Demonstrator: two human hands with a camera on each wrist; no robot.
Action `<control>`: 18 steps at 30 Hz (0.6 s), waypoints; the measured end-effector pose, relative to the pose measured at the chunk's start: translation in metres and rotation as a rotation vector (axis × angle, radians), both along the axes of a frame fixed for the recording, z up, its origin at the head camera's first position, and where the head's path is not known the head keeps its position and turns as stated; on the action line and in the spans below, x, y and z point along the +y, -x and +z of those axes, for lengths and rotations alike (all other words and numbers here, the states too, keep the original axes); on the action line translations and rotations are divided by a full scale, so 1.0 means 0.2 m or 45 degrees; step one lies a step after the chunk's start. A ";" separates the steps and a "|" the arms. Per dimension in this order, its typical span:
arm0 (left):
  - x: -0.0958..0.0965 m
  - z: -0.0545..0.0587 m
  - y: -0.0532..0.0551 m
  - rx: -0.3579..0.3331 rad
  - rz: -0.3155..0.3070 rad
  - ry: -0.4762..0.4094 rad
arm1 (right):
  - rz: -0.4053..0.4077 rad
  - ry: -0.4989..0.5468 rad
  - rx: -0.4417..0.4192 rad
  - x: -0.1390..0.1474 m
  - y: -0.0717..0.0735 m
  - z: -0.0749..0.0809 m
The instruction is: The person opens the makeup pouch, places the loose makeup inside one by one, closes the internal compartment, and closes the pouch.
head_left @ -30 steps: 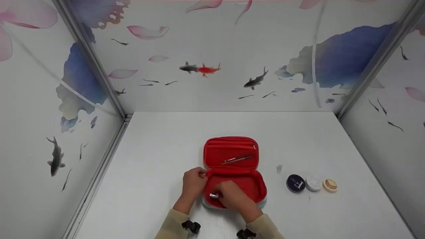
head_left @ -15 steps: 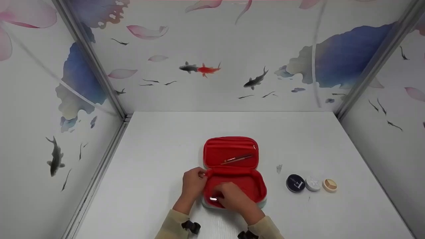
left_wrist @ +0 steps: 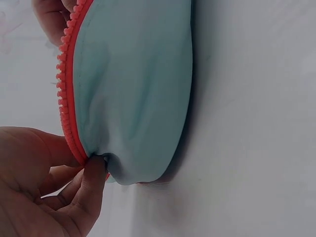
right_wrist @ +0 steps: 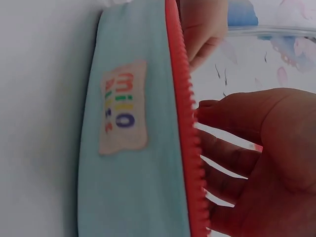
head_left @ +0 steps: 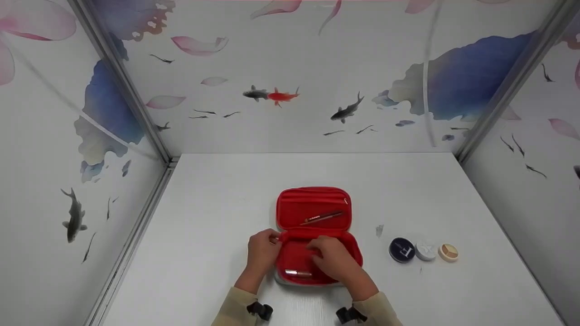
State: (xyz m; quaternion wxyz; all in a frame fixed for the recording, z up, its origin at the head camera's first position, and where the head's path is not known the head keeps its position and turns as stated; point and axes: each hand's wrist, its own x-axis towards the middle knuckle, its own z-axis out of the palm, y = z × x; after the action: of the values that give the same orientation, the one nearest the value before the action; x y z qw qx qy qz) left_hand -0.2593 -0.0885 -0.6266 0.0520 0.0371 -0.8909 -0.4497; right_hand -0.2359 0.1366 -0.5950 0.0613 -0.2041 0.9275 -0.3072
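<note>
An unzipped pencil-case-style pouch (head_left: 293,254), red inside, lies open on the table. Its pale teal outer wall (left_wrist: 133,94) and red zipper show in the left wrist view. At the pouch's left corner by the hinge, my left hand (head_left: 263,250) pinches the edge between thumb and fingers. A slim tube (head_left: 298,273) with a silver end and brownish-pink body lies in the lower compartment along the front wall. My right hand (head_left: 336,259) hovers over that compartment, apart from the tube. In the right wrist view its fingers (right_wrist: 229,148) are spread and loosely bent, holding nothing.
Two thin pencil-like sticks (head_left: 322,218) lie in the pouch's lid. To the right stand a dark round container (head_left: 402,250), a white round one (head_left: 425,251) and a small cream pan (head_left: 448,252) with tan sections. Printed panels (head_left: 290,127) enclose the white table.
My right hand has let go of the tube, which now lies in the pouch, and has moved up and to the right. My left hand keeps its pinch on the pouch edge.
</note>
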 end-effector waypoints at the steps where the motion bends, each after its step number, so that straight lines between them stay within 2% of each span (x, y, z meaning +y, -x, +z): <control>1: 0.00 0.00 0.00 0.003 0.002 0.000 | -0.021 0.008 0.012 0.02 0.00 0.01; 5: 0.01 0.01 0.00 -0.019 0.004 -0.011 | -0.120 0.045 0.048 0.09 0.02 0.03; 10: 0.01 0.02 0.01 -0.065 0.001 -0.042 | -0.248 0.090 0.038 0.16 0.04 0.05; 18: 0.01 0.01 0.01 -0.077 0.006 -0.031 | -0.392 0.063 0.065 0.24 0.07 0.06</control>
State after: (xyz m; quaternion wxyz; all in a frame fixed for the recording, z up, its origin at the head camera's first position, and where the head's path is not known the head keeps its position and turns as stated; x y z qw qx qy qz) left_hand -0.2604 -0.0867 -0.6243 0.0257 0.0533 -0.8864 -0.4592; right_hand -0.2492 0.1840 -0.5827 -0.0150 -0.0687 0.9411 -0.3306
